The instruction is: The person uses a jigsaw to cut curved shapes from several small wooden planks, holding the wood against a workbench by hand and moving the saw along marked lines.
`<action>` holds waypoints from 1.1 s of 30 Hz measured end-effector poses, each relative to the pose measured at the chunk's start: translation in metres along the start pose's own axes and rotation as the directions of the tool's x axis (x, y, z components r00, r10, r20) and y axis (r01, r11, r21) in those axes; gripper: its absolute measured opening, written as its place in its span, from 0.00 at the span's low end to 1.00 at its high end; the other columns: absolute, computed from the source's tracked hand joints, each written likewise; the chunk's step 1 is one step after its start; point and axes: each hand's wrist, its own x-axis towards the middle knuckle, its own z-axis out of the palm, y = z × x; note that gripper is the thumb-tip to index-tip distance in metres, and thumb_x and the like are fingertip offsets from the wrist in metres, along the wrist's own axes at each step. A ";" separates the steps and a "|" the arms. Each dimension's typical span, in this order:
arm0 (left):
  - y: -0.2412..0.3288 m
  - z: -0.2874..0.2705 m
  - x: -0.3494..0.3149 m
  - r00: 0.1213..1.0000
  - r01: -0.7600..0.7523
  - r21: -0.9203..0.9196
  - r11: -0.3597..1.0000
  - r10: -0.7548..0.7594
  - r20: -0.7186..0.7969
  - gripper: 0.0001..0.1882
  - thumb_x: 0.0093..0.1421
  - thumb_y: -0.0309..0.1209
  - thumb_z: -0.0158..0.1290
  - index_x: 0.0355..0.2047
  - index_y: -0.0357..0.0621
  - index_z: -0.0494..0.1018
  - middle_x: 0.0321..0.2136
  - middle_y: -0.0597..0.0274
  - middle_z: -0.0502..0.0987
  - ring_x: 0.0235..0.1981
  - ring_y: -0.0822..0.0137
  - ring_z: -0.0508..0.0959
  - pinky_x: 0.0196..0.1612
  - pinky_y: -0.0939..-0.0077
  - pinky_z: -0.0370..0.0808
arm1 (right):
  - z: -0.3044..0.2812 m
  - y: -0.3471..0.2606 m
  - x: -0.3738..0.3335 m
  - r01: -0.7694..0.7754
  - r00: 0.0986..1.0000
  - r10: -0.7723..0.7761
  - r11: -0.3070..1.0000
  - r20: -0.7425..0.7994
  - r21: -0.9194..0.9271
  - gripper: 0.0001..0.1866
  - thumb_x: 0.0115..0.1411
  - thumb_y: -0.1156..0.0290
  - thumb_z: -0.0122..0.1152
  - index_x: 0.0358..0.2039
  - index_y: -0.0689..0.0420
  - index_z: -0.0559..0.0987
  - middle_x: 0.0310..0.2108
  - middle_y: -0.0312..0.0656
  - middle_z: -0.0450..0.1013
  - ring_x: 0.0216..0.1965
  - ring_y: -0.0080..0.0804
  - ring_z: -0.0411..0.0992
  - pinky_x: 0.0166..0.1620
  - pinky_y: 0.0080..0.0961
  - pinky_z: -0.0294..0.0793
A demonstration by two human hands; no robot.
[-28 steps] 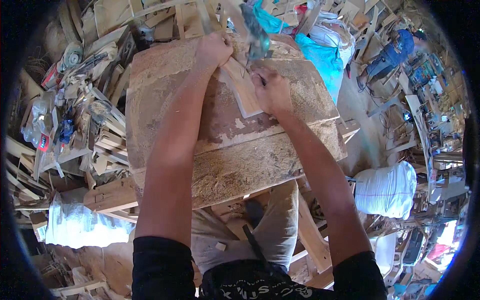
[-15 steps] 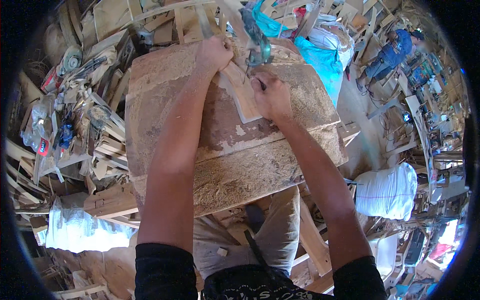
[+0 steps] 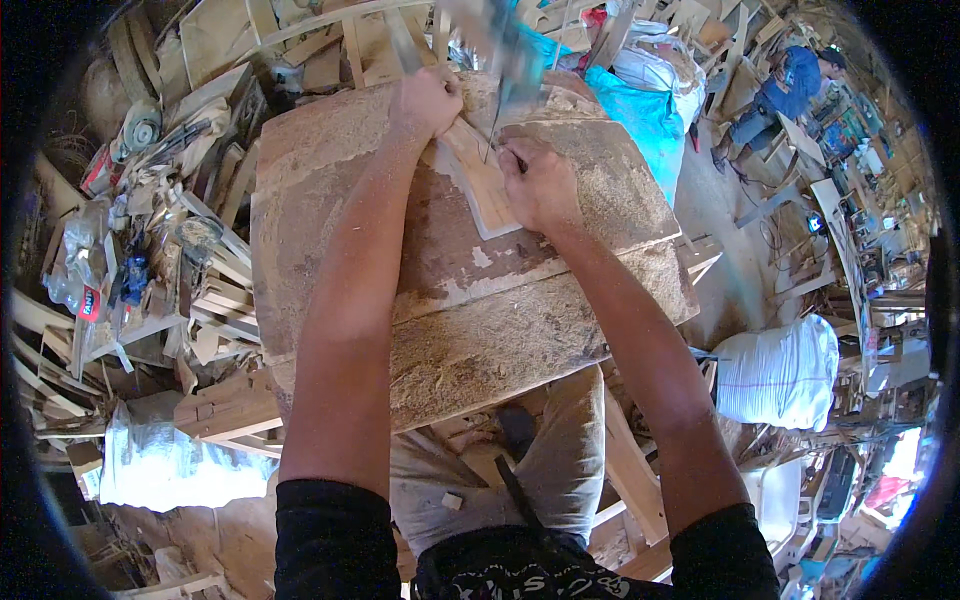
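A pale wooden piece [image 3: 482, 188] lies flat on the sawdust-covered saw table [image 3: 335, 190]. My left hand [image 3: 428, 103] is closed in a fist over its far end. The fingers of my right hand [image 3: 541, 186] are curled at its right edge, close to the nearer end. Between my hands a thin upright saw blade [image 3: 493, 140] meets the wood, very near my right fingertips. Above it, the saw's teal upper part [image 3: 522, 72] looks blurred. My palms hide some of the wood.
Heaps of wood offcuts [image 3: 215, 265] and a plastic bottle [image 3: 75, 265] lie at left. A turquoise sack [image 3: 640, 120] stands beyond the table's right corner, a white sack [image 3: 780, 375] at right. A person in blue [image 3: 790, 85] bends over at far right.
Both hands keep their grip, and the wood has shifted only slightly, if at all. The view has moved a little. At far right, the other person's posture has changed, with a board now showing beside them.
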 end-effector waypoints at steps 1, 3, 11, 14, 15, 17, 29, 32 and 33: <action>0.000 0.002 0.002 1.000 0.002 -0.007 1.000 -0.002 0.011 0.14 0.58 0.40 0.56 0.40 0.53 0.85 0.38 0.44 0.84 0.40 0.42 0.85 0.47 0.51 0.83 | 0.000 0.002 0.001 0.009 1.000 -0.009 1.000 0.004 -0.003 0.15 0.68 0.60 0.58 0.44 0.56 0.84 0.44 0.54 0.81 0.46 0.57 0.79 0.50 0.47 0.79; 0.003 0.005 0.003 1.000 -0.001 -0.004 1.000 0.001 0.024 0.14 0.59 0.41 0.56 0.40 0.52 0.85 0.38 0.44 0.84 0.40 0.42 0.85 0.48 0.51 0.83 | 0.000 0.006 0.003 0.016 1.000 -0.016 1.000 0.010 -0.016 0.15 0.68 0.60 0.58 0.44 0.56 0.84 0.44 0.53 0.81 0.46 0.57 0.79 0.50 0.47 0.79; 0.028 -0.003 -0.004 0.997 0.061 0.009 0.998 -0.062 0.043 0.17 0.62 0.44 0.54 0.38 0.47 0.85 0.36 0.40 0.84 0.39 0.41 0.85 0.48 0.50 0.83 | 0.002 0.020 0.004 -0.001 1.000 0.003 0.993 0.019 -0.122 0.15 0.68 0.61 0.57 0.45 0.56 0.84 0.45 0.51 0.81 0.47 0.56 0.79 0.51 0.46 0.79; 0.017 -0.005 -0.005 1.000 0.012 0.007 1.000 -0.012 -0.002 0.18 0.62 0.45 0.54 0.37 0.45 0.86 0.35 0.40 0.84 0.39 0.42 0.85 0.47 0.50 0.83 | 0.000 0.007 0.005 -0.064 0.995 0.072 0.992 0.073 -0.110 0.15 0.68 0.61 0.57 0.46 0.55 0.84 0.47 0.50 0.81 0.49 0.54 0.79 0.54 0.45 0.78; 0.012 -0.001 -0.003 1.000 0.023 0.006 1.000 -0.023 0.001 0.18 0.62 0.45 0.54 0.37 0.46 0.86 0.35 0.40 0.84 0.39 0.42 0.85 0.47 0.50 0.83 | 0.005 0.010 0.006 -0.005 1.000 0.006 0.996 0.008 -0.091 0.14 0.67 0.60 0.58 0.43 0.55 0.85 0.42 0.53 0.81 0.45 0.56 0.79 0.51 0.47 0.79; 0.001 0.004 0.009 0.999 0.043 0.005 0.999 -0.043 -0.002 0.17 0.61 0.44 0.55 0.37 0.46 0.86 0.34 0.41 0.84 0.38 0.42 0.85 0.46 0.50 0.83 | 0.016 0.017 0.009 0.122 0.983 -0.130 0.990 -0.131 -0.064 0.15 0.65 0.58 0.58 0.38 0.54 0.86 0.32 0.58 0.81 0.37 0.61 0.81 0.46 0.52 0.80; -0.001 0.009 0.010 0.998 -0.061 -0.046 0.997 0.062 0.012 0.13 0.59 0.42 0.57 0.37 0.52 0.86 0.36 0.45 0.85 0.39 0.43 0.85 0.47 0.51 0.83 | 0.013 0.016 0.010 0.009 1.000 -0.010 0.999 -0.015 -0.036 0.13 0.67 0.63 0.58 0.43 0.56 0.84 0.47 0.50 0.81 0.49 0.54 0.78 0.54 0.44 0.77; -0.007 0.008 0.012 1.000 -0.007 0.040 0.999 0.008 -0.018 0.12 0.58 0.40 0.57 0.37 0.54 0.86 0.36 0.47 0.85 0.39 0.43 0.85 0.46 0.52 0.83 | 0.016 0.006 0.010 -0.045 0.999 0.045 0.999 -0.015 -0.025 0.13 0.67 0.63 0.58 0.44 0.55 0.84 0.48 0.51 0.81 0.49 0.54 0.79 0.54 0.44 0.77; -0.007 0.008 0.012 1.000 -0.015 0.015 1.000 0.016 -0.018 0.11 0.58 0.40 0.57 0.37 0.54 0.86 0.36 0.48 0.85 0.38 0.43 0.85 0.46 0.52 0.83 | 0.015 0.006 0.010 -0.030 0.999 0.029 0.999 -0.022 -0.025 0.13 0.67 0.63 0.58 0.44 0.55 0.84 0.48 0.51 0.81 0.49 0.54 0.79 0.54 0.44 0.77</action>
